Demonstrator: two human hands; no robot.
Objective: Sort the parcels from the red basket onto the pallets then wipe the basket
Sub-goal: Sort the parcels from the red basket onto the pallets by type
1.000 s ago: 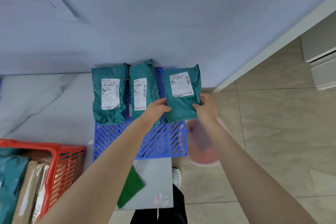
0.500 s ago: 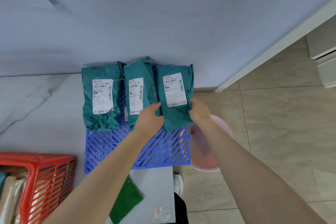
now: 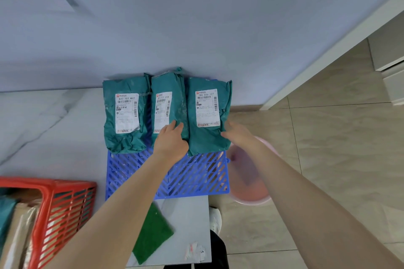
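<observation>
Setting the right parcel (image 3: 207, 116) down neatly on the blue pallet (image 3: 192, 174) looks like the job right now. It lies flat at the back of the pallet, up near the wall (image 3: 196, 28), just beside the middle parcel (image 3: 166, 98) and the left parcel (image 3: 125, 116). All three have their labels facing up. The left hand (image 3: 172, 140) lies flat with straight fingers over the line where the middle and right parcels meet. The right hand (image 3: 239, 135) touches the other side of the right parcel with its fingers stretched out, and neither hand seems to be gripping anything. To do this well, nudge the parcel gently so it sits straight in the row and does not hang off the pallet's edge, because a pink tub (image 3: 251, 181) sits on the floor just below that side. Then let go softly so nothing slides. The red basket (image 3: 63, 199) has more parcels (image 3: 13, 225) in it, so the sorting is not done, and the green pad (image 3: 153, 233) waits untouched for the wiping.
</observation>
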